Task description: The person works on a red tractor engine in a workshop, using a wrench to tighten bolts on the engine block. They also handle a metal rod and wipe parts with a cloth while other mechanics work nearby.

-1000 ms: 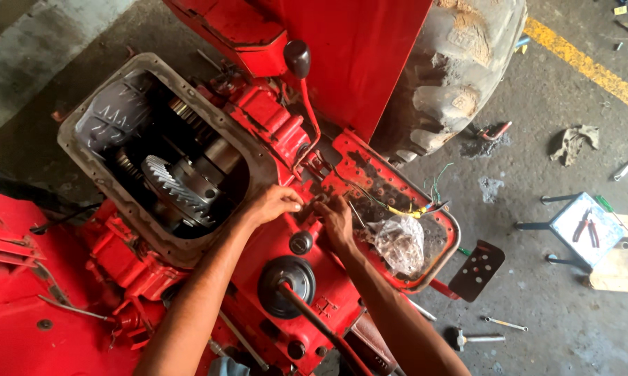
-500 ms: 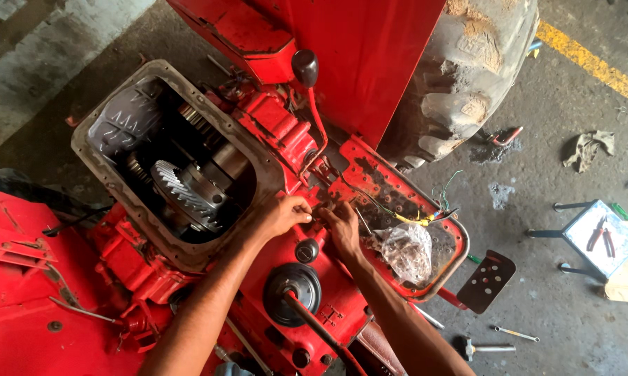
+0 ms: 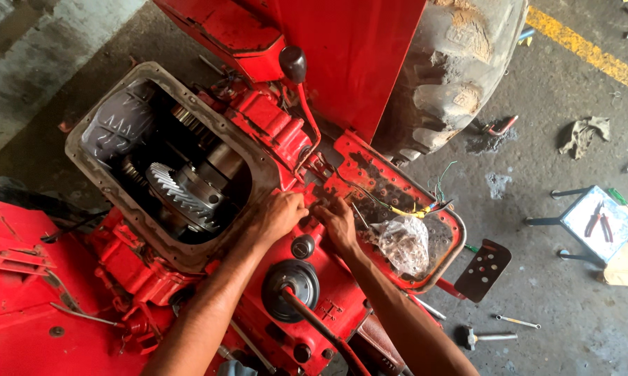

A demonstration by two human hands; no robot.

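- Both hands look like they've slid a bit toward 6 o'clock in the view since a second ago, but that's mostly the head camera tipping; they're parked on the same spot of the red tractor housing (image 3: 328,278), between the open gearbox and the foot plate.
- Left hand (image 3: 277,217) sits palm-down right on the lower edge of the open gearbox opening (image 3: 91,167), fingers curled in and pressing at a small fitting on the red casting. Can't really tell if they're pinching something or just pushing, the fingertips are hidden.
- Right hand (image 3: 338,221) is just beside it at 3 o'clock, nearly touching, fingers bent down onto the same area; what's under them is covered, so no call on a grip.
- Big ring gear (image 3: 178,191) is exposed inside the opening, at 9 o'clock from the hands.
- Clear plastic bag (image 3: 404,244) of small parts lies on the foot plate at 3 o'clock of the right hand, yellow and green wires (image 3: 425,205) just above it.
- Black lever knob (image 3: 293,63) at 12 o'clock, muddy tyre (image 3: 460,76) behind.
- Small stool with pliers (image 3: 599,219) stands well apart on the floor.
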